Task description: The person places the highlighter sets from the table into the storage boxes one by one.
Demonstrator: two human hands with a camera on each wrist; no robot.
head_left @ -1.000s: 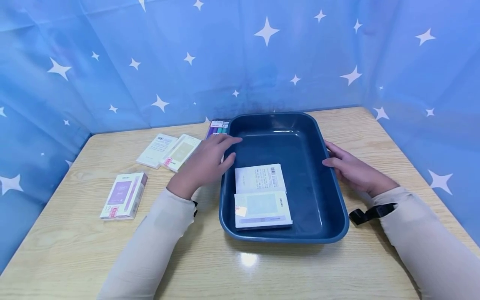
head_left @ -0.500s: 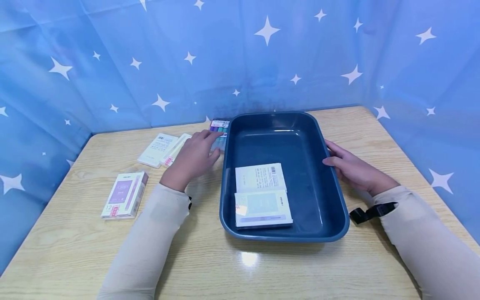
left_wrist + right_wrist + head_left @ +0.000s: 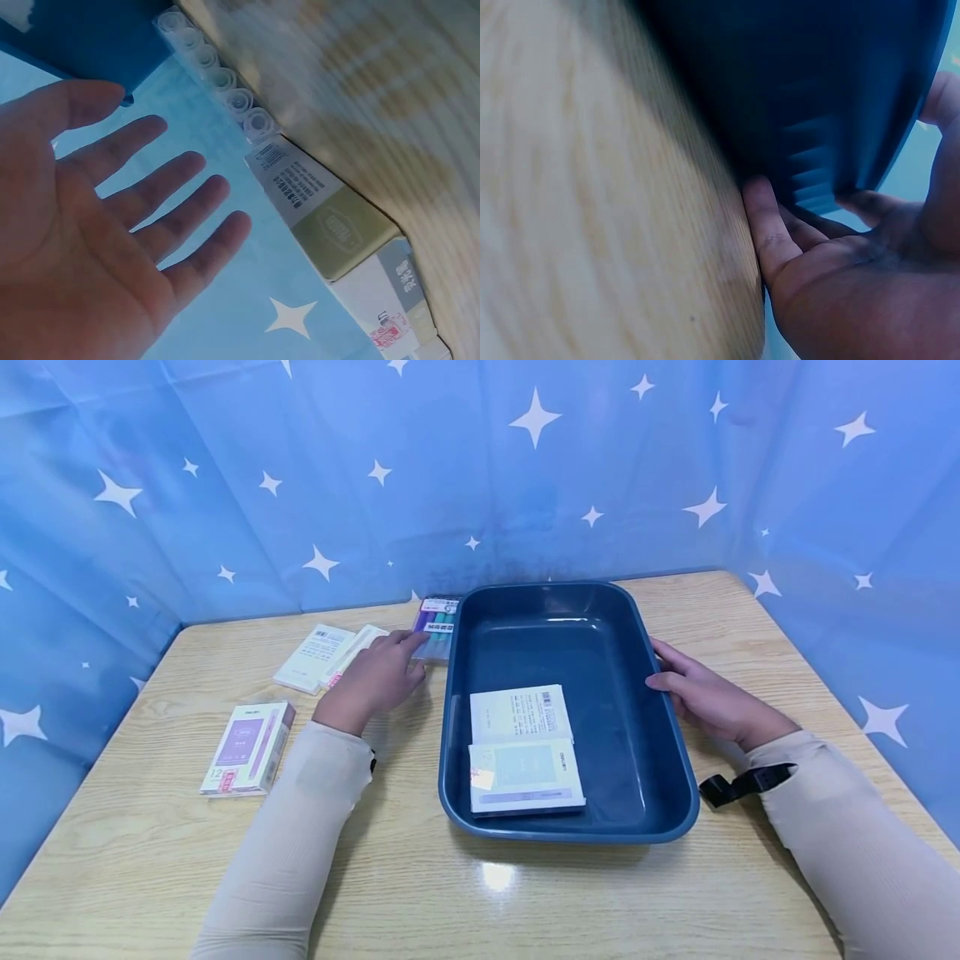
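My left hand (image 3: 375,674) is over the table left of the bin, fingers spread and nothing held. Just under it lies a pale boxed pack (image 3: 355,653), partly hidden by the hand. Past its fingertips is a clear pack of purple and green markers (image 3: 437,625); the round marker ends (image 3: 220,78) show in the left wrist view. With the thumb over the rim and fingers along the outer wall, my right hand (image 3: 701,697) grips the dark blue plastic bin (image 3: 558,662) at its right side. Inside the bin lie two white boxes (image 3: 527,777), side by side at the near left.
A white and purple box (image 3: 248,749) sits at the left of the table (image 3: 150,860). Another white box (image 3: 313,657) lies flat behind it, beside the pale one. A blue star-printed curtain (image 3: 450,485) closes off the back and sides.
My left hand has drawn back to the left, away from the bin's left rim, uncovering the marker pack. The right hand and the bin stay where they were.
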